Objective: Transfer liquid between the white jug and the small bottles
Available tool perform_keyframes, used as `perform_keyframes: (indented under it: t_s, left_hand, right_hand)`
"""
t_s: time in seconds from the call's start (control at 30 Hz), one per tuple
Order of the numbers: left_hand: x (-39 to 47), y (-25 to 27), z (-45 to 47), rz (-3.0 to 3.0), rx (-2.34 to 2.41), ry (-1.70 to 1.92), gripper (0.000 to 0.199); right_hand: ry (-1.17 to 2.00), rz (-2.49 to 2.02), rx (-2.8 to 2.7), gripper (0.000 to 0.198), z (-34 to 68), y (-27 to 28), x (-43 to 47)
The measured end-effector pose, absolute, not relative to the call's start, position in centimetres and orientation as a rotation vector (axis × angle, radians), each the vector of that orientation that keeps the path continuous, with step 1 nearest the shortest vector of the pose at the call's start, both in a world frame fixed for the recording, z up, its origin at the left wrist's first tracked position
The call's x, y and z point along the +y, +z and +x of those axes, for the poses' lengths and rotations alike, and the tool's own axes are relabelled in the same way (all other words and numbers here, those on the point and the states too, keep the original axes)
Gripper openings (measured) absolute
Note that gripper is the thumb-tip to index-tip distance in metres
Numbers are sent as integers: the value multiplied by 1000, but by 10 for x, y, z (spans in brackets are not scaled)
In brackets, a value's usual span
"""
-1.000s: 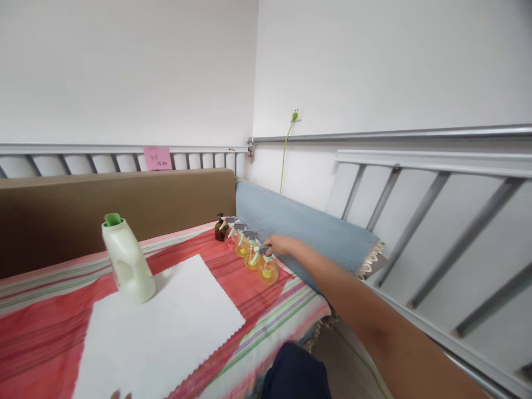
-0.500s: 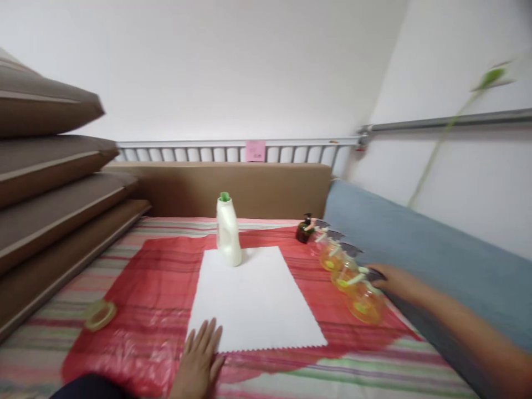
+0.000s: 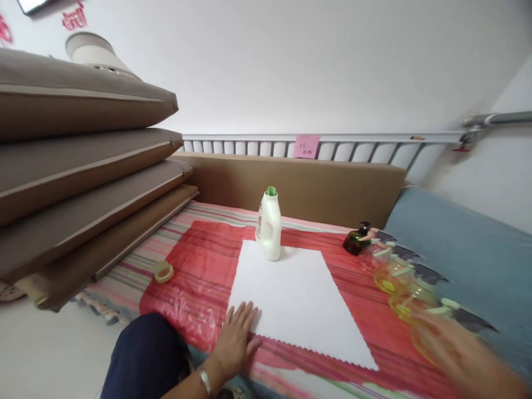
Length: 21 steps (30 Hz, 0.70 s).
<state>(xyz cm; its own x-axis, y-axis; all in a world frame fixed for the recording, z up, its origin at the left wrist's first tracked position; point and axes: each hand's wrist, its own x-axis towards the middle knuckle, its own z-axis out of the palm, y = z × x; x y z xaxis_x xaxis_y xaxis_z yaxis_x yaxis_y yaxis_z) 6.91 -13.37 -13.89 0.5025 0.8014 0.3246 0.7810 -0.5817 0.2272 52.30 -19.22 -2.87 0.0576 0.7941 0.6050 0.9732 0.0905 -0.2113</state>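
Observation:
My left hand (image 3: 236, 344) lies flat with fingers stretched on the near left corner of a white zigzag-edged sheet (image 3: 295, 305). On the sheet's far edge stands a white detergent bottle (image 3: 272, 233) with a handle and a green spout. My right hand (image 3: 461, 349), smeared by motion, is at the lower right in front of the nearest yellow pump bottle, partly covering it. Behind it runs a row of pump bottles: a yellow one (image 3: 393, 274), a pink one (image 3: 372, 257) and a dark green one (image 3: 355, 242) with a black pump. Whether the right hand touches a bottle is unclear.
Red plastic film (image 3: 195, 260) lies under the sheet on a striped cloth. A pale round cap (image 3: 163, 271) lies at left. Stacked brown cushions (image 3: 83, 155) rise on the left; a brown panel (image 3: 291, 183) stands behind, a blue-grey padded panel (image 3: 469, 238) at right.
The view has swung left, bringing more cushions and my knee into sight. My right hand has come nearer, from a bottle's dark pouch-like part to in front of the nearest bottle. My left hand stays flat.

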Motion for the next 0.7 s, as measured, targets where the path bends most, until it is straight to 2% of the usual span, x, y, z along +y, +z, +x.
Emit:
perform_keyframes:
  t_s: [0.13,0.23,0.3,0.53,0.7]
  left_hand:
    - [-116,-124,44,2577,1546,737,54]
    - [-88,-110,12,2483,1857,548,44]
    - [-65,-103,-9,2415,1975,489,45]
    - [5,-101,-55,2246,2171,334,51]
    - [46,-109,-75,2140,2242,222,55]
  right_hand:
    - [-250,-1759,-1990,55,453,-94,-181]
    - [-254,-1862,-2026,56,433,-128,-175]
    - [-283,-1952,-2013,56,433,-144,-176]
    - [-414,-1936,-2115,43,441,-175,-191]
    - [-406,-2009,-2042,51,439,-173,-191]
